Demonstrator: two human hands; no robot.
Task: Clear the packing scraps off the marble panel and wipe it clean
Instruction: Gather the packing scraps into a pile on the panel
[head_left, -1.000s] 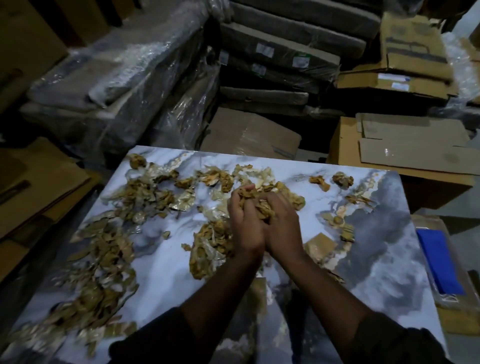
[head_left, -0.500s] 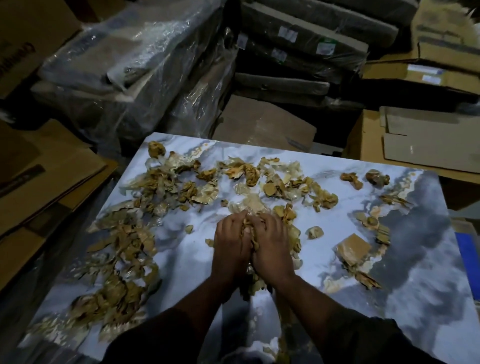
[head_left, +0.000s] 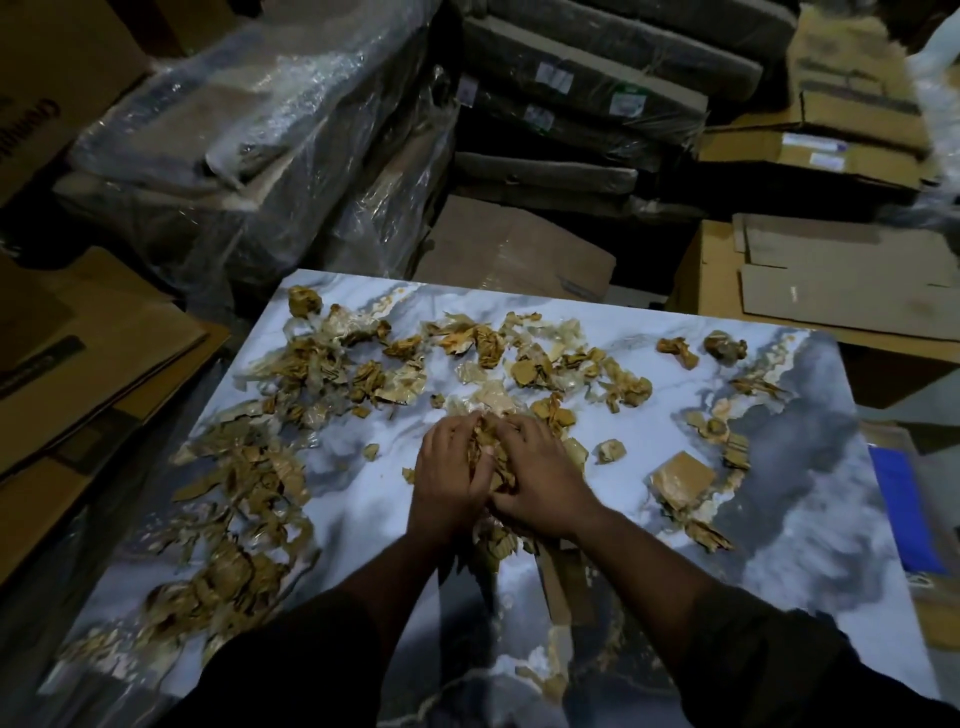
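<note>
The marble panel (head_left: 810, 499) lies flat before me, white and grey with gold veins. Brown packing scraps are strewn over it: a long heap along the left side (head_left: 244, 483), a scattered band across the far part (head_left: 530, 358) and a few pieces at the right (head_left: 680, 475). My left hand (head_left: 449, 475) and my right hand (head_left: 540, 480) lie side by side on the panel's middle, fingers curled round a bunch of scraps (head_left: 485, 452) squeezed between them. More scraps poke out under my wrists.
Flattened cardboard (head_left: 88, 374) lies to the left of the panel. Plastic-wrapped bundles (head_left: 249, 150) and stacked boxes (head_left: 852, 150) crowd the far side. A blue flat item (head_left: 904, 514) rests on a box at the right edge.
My hands, which held a bunch of scraps raised above the panel, came down onto its surface and stay pressed together there on the scraps. The camera tilted slightly.
</note>
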